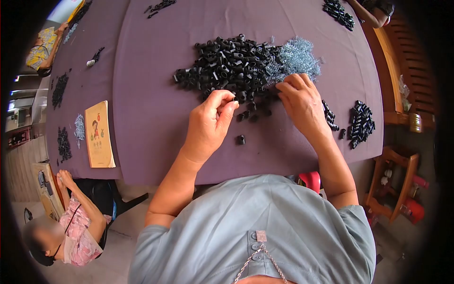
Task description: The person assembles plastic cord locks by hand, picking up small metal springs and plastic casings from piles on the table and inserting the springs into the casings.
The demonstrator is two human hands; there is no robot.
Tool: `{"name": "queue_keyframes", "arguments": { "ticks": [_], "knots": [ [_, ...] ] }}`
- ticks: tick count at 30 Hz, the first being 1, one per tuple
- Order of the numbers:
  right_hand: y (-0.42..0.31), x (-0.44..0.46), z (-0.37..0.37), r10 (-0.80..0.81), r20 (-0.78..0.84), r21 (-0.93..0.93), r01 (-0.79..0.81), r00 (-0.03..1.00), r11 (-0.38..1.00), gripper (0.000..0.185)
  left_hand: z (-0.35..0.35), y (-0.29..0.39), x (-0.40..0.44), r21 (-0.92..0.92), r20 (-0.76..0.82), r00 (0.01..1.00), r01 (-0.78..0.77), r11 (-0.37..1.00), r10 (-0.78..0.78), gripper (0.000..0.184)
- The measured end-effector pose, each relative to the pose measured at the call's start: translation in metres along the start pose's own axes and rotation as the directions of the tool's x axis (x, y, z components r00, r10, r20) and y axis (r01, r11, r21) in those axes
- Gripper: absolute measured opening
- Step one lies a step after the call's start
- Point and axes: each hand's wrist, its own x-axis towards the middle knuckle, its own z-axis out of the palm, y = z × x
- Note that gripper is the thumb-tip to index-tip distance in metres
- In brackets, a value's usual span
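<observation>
Pieces of hollow black plastic (227,61) lie in a broad, loose heap at the middle of a cloth-covered table (156,123), slightly toward the far side. Against the heap's right side, and mingling with it at the border, sits a pile of pale, fine coiled springs (300,54).

At the heap's near edge, the left hand (208,125) is closed to a narrow pinch, thumb and forefinger meeting on what appears to be a small black part (235,99). The right hand (302,102) curls palm-down at the near edge of the springs, its fingertips bent low over the parts; whether it holds anything cannot be told. The work in hand looks like fingertip picking of single parts, and the poses call for a light, exact grip, since the springs look prone to tangle and the black pieces to scatter.

One loose black piece (241,139) lies apart on the near side. Past the right hand are a small cluster (330,116) and, farther right, a denser pile of black parts (362,124).

To the left lies a book with an illustrated cover (100,137), beside another batch of springs (79,127). A person in a pink floral top (82,227) is at the table's near left; another in a yellow patterned top (45,47) is at far left.
</observation>
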Motion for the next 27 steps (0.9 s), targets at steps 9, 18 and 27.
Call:
{"name": "queue_keyframes", "arguments": {
  "ticks": [9, 18, 27],
  "knots": [
    [0.000, 0.010, -0.007, -0.012, -0.041, 0.112, 0.016, 0.999, 0.994, 0.011, 0.003, 0.001, -0.002, -0.003, 0.006, 1.000, 0.002, 1.000, -0.002, 0.015],
    [0.002, 0.017, 0.005, -0.027, 0.046, 0.053, 0.025, 0.999, 0.998, 0.010, 0.000, 0.001, -0.001, 0.039, 0.020, 1.000, 0.015, 0.999, -0.016, 0.016],
    [0.002, 0.023, 0.000, -0.073, 0.017, 0.036, 0.073, 0.997, 0.997, 0.010, -0.002, 0.003, -0.001, -0.172, 0.095, 0.991, 0.106, 0.979, -0.091, 0.017]
  ]
}}
